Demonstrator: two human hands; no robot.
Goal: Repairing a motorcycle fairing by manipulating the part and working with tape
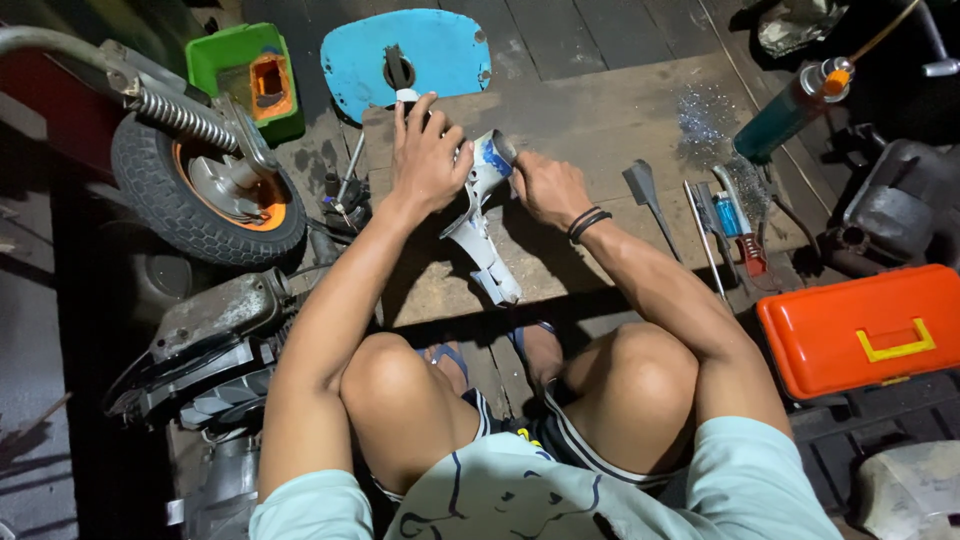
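Head view looks down on a seated person working over a worn wooden board [600, 130] laid on the floor. Left hand [428, 155] rests on the upper end of a white and blue moulded plastic scooter panel [480, 225], its fingers [440, 120] spread apart and draped over the part. Right hand [545, 188] grips the same panel from the other side near its blue-marked top, fingers curled shut against it; a black band sits on that wrist. The panel lies slanted on the board, its narrow end pointing toward the person's knees. Beyond the hands lies a light blue rounded plastic cover [420, 50]. A small black scooter wheel with an orange hub [205, 190] stands to the left. Loose hand tools [720, 215] lie to the right on the board, near an orange plastic toolbox with a yellow latch [865, 325]
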